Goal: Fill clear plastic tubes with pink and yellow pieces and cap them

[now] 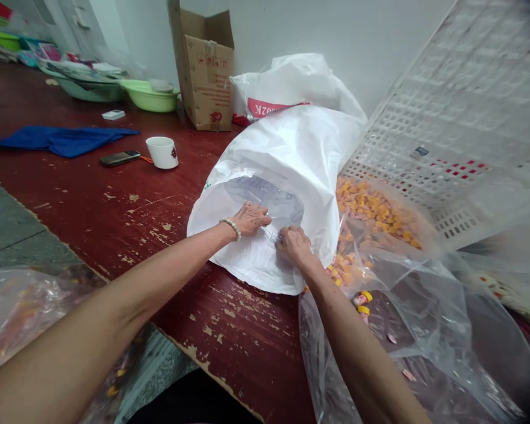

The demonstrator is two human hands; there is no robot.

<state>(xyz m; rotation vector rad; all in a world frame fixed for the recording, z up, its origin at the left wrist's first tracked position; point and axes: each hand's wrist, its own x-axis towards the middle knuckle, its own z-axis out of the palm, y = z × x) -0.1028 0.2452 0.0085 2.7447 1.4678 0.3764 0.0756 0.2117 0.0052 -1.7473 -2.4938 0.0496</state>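
Grip, right hand [294, 242]: closed, pinching the clear plastic film [287, 206]. Grip, left hand [252, 219]: bent down onto the same film, just beside the right grip; cannot tell whether pinching or only pressing. On the left wrist: beaded bracelet [232, 227]. Film position: inside the mouth of the white sack [318, 156], together with both grips. Sack position: lying on the table [229, 321], mouth turned to the near edge, body extending toward the far edge at the wall [269, 26]. Left of the sack: white cup [161, 153], with a dark phone [119, 158] just beside; farther toward the left end, a blue cloth [66, 140]. At the far edge: open cardboard box [212, 88], light green basin [148, 99]. Right of the sack: yellow-capped pieces [375, 209] together with clear plastic sheeting [413, 306]; inside or beneath, cannot tell. Above these: white perforated crate [424, 88], tilted.
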